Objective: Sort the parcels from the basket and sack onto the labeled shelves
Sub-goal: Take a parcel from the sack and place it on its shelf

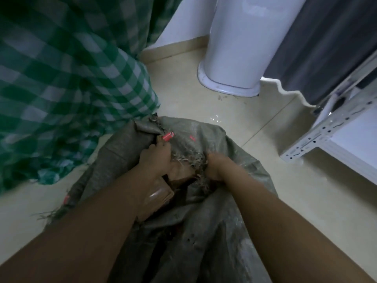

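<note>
No readable text anywhere, red printed marks on the grey woven sack [204,211] too blurred to make out, small markings along the white perforated shelf rail [318,137] too small to read

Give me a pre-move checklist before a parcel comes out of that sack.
1. Sack mouth held open: ok, left hand and right hand both grip the frayed rim of the grey woven sack.
2. Parcel in view: ok, a brown taped parcel shows at the opening.
3. Parcel gripped: not ok, both hands hold sack fabric only.
4. Parcel label readable: cannot tell.
5. Shelf near: ok, white shelf stands to the right.
6. Floor path to shelf: ok, bare tile.
</note>
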A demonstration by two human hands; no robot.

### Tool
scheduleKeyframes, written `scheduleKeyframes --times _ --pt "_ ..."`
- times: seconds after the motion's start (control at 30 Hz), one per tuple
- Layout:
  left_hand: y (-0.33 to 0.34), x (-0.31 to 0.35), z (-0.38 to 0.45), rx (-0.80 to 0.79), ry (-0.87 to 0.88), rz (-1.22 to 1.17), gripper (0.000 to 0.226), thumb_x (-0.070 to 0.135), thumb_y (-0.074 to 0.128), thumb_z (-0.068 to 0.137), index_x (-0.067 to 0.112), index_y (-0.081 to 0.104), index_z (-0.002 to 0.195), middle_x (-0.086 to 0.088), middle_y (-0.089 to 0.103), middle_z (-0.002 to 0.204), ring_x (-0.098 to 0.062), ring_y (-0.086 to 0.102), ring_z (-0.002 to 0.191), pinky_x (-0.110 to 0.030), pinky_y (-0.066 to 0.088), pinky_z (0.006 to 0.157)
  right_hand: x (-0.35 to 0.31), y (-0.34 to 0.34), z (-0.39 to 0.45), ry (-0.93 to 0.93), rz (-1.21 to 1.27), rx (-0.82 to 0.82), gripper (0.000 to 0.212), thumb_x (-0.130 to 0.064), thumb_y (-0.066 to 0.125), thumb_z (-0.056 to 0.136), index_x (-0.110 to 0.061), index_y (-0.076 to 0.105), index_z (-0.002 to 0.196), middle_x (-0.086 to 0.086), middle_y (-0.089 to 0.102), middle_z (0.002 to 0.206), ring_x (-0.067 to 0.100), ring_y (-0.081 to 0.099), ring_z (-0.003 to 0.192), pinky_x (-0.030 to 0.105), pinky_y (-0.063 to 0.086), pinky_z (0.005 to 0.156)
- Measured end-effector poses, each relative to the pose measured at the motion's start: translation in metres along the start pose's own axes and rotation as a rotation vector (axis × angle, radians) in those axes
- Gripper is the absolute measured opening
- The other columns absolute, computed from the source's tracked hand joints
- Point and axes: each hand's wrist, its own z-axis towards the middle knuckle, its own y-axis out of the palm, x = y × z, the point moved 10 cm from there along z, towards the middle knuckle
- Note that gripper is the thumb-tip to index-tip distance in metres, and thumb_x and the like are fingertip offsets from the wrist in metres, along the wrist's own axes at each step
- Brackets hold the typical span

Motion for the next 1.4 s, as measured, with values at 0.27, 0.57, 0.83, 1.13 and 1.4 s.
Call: scheduleKeyframes --times 0.27,0.57,0.83,1.13,1.4 --pt "0.010 0.014 0.002 -0.111 0.056 -0.001 0.054 0.052 0.046 0.094 0.012 0.047 0.129 -0.015 0.044 0.136 -0.032 0.042 0.125 -0.041 0.042 0.099 0.124 -0.069 -0.055 0.389 0.699 0.772 0.068 -0.002 0.048 0.089 -0.029 0.027 0.148 0.014 0.028 0.143 0.037 0.051 0.108 0.045 0.042 0.094" --pt "0.012 0.051 0.028 0.007 0.194 0.148 0.080 0.064 0.041 0.090 0.022 0.015 0.153 -0.012 -0.001 0.161 -0.032 0.000 0.147 -0.044 0.008 0.118 -0.013 -0.046 0.008 -0.334 -0.450 0.562 0.072 -0.051 0.041 0.088 -0.044 0.009 0.153 0.009 -0.006 0.164 0.046 -0.011 0.146 0.059 -0.021 0.108" --pt "0.033 0.057 0.048 -0.168 0.166 0.263 0.084 0.053 0.065 0.080 0.016 0.025 0.144 -0.016 0.030 0.144 -0.034 0.039 0.127 -0.035 0.040 0.091 0.018 -0.001 0.095 -0.186 -0.502 0.080 0.055 -0.057 0.009 0.101 -0.045 -0.007 0.152 -0.007 -0.011 0.163 0.036 -0.011 0.149 0.060 -0.010 0.116" --pt "0.026 0.074 0.063 -0.228 0.171 0.374 0.081 0.038 0.070 0.080 0.011 0.024 0.142 -0.019 0.033 0.137 -0.033 0.053 0.115 -0.029 0.036 0.072 0.123 -0.010 0.151 0.269 0.121 0.005 0.069 -0.056 0.008 0.100 -0.018 0.031 0.152 0.015 0.029 0.158 0.034 0.027 0.145 0.047 0.020 0.119" --pt "0.028 0.073 0.064 -0.242 0.176 0.349 0.072 0.042 0.070 0.080 0.012 0.033 0.133 -0.019 0.036 0.133 -0.034 0.057 0.109 -0.033 0.040 0.070 0.097 -0.037 0.087 -0.014 0.069 0.267 0.065 -0.048 0.050 0.093 -0.028 0.029 0.151 0.008 0.031 0.154 0.033 0.030 0.141 0.046 0.029 0.114"
